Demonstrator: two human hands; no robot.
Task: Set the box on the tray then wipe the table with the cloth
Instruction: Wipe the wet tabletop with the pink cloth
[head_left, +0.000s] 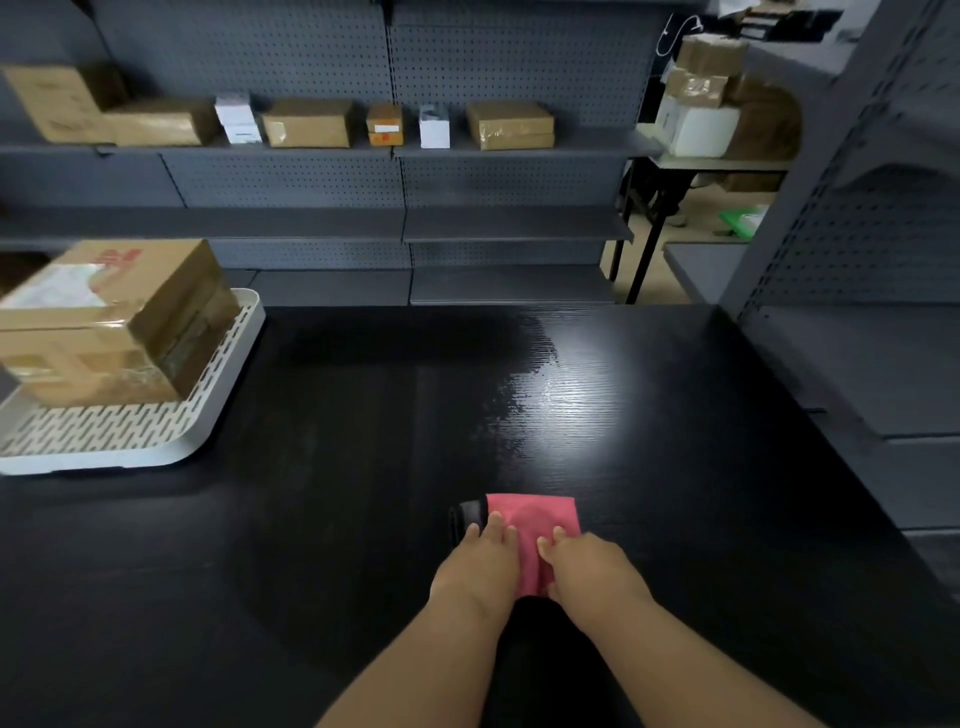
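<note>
A taped cardboard box (109, 322) rests on the white slotted tray (135, 441) at the left of the black table (675, 467). A folded pink cloth (535, 519) lies flat near the table's front middle, with a dark edge showing at its left side. My left hand (480, 561) presses on the cloth's left part, fingers down on it. My right hand (587, 566) presses on its right part. The cloth's near end is hidden between the two hands.
Grey pegboard shelves (405, 150) behind the table carry several cardboard and white boxes. Another grey shelf unit (857, 364) stands close at the right edge of the table. A second table with boxes is at the far right.
</note>
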